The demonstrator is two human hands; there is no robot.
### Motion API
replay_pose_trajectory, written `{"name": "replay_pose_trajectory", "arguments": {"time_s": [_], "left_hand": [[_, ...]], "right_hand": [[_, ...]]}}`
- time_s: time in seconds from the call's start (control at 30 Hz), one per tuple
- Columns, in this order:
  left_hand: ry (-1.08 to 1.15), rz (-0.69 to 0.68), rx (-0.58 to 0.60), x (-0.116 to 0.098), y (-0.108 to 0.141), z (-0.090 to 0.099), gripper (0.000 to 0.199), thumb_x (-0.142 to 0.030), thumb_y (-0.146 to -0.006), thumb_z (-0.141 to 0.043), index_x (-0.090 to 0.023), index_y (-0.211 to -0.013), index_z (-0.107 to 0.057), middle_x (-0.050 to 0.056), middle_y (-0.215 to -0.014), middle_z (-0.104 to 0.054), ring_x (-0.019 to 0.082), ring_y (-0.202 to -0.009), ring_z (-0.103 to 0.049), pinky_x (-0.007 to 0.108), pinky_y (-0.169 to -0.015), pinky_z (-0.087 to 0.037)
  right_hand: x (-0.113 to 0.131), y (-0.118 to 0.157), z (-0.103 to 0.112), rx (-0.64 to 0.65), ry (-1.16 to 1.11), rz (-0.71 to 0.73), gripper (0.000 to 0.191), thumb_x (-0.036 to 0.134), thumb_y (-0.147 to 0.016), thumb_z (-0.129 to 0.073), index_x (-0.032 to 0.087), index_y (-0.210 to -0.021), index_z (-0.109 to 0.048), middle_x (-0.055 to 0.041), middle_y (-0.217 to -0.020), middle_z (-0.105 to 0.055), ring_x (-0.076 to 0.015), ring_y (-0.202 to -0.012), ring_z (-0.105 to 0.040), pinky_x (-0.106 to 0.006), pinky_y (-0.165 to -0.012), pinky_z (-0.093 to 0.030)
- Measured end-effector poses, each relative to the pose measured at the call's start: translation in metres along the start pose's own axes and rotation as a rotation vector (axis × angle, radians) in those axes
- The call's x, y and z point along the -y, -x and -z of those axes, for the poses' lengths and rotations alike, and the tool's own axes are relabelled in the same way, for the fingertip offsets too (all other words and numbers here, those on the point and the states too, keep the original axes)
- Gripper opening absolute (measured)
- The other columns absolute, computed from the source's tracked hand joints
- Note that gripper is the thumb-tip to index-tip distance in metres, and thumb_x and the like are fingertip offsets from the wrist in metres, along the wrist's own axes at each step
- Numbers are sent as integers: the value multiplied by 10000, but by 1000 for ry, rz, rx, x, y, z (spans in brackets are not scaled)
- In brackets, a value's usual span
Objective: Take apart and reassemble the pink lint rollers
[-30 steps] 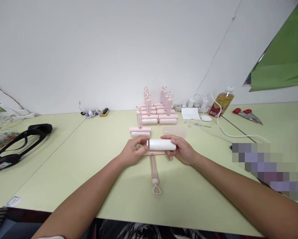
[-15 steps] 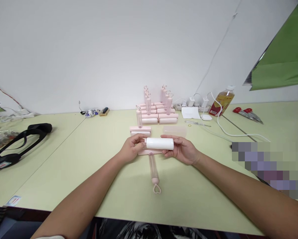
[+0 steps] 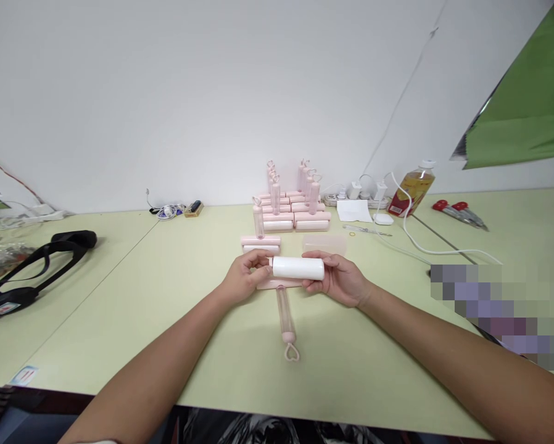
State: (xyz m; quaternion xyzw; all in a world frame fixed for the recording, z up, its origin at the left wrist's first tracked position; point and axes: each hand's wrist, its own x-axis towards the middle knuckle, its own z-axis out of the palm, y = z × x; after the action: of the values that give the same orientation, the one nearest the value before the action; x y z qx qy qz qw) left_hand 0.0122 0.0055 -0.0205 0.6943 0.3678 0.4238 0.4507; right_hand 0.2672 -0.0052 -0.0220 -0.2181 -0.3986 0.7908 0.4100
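Smooth white roll (image 3: 298,268) (level, crosswise) by the far end of a heart-ended pink handle (image 3: 285,311)

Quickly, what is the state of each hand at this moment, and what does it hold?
Left hand: closed, holding the left end of the roll.
Right hand: closed, holding its right end.

Against a second ago, the white roll (image 3: 298,268) sits slightly farther left over the counter (image 3: 369,345). The left grip (image 3: 247,277), at its near-left end, has shifted left along with it. The right grip (image 3: 344,280) is drawn in: its lower fingertips (image 3: 311,285), which hung down apart from the roll, are now tucked up close beneath it. More of the pink bar (image 3: 277,284) below shows toward the left.
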Motion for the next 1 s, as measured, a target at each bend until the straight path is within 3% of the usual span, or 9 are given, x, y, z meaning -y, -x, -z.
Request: {"name": "replay_pose_trajectory", "arguments": {"time_s": [0.13,0.27,0.53,0.73,1.0], "left_hand": [[6,-8,-19,-1,-1,0,276,-252,-798,-620,-197,-1067,-657,24,-896,-651,154,-825,-577,256,-731,-447],[13,-2,-39,-1,-1,1,280,-246,-788,-619,-190,-1059,-659,34,-913,-662,162,-841,-593,270,-750,-457],[22,-6,-78,-6,-2,1,281,-254,-757,-631,-177,-1027,-658,37,-884,-660,157,-807,-593,260,-693,-446],[31,3,-113,-10,-3,0,287,-271,-728,-661,-178,-999,-663,36,-872,-665,161,-799,-602,266,-684,-452],[126,18,-228,-17,-3,-1,256,-293,-737,-672,-181,-958,-607,-4,-728,-632,130,-663,-573,247,-606,-451]], "right_hand": [[0,0,2,18,22,-4,307,232,-769,-527,164,-1068,-552,-89,-886,-732,-250,-747,-738,-363,-637,-595],[-2,-2,4,15,40,16,285,214,-766,-548,153,-1044,-567,-87,-842,-725,-242,-706,-734,-299,-529,-587],[-2,-2,4,-3,93,44,238,177,-754,-580,131,-986,-610,-96,-807,-720,-244,-664,-727,-268,-453,-574],[-3,0,3,20,112,40,253,158,-759,-558,138,-1007,-601,-95,-855,-722,-239,-702,-730,-281,-487,-583],[0,0,-1,-13,7,18,367,136,-675,-529,185,-1038,-549,-79,-901,-722,-270,-835,-728,-380,-681,-586]]}}
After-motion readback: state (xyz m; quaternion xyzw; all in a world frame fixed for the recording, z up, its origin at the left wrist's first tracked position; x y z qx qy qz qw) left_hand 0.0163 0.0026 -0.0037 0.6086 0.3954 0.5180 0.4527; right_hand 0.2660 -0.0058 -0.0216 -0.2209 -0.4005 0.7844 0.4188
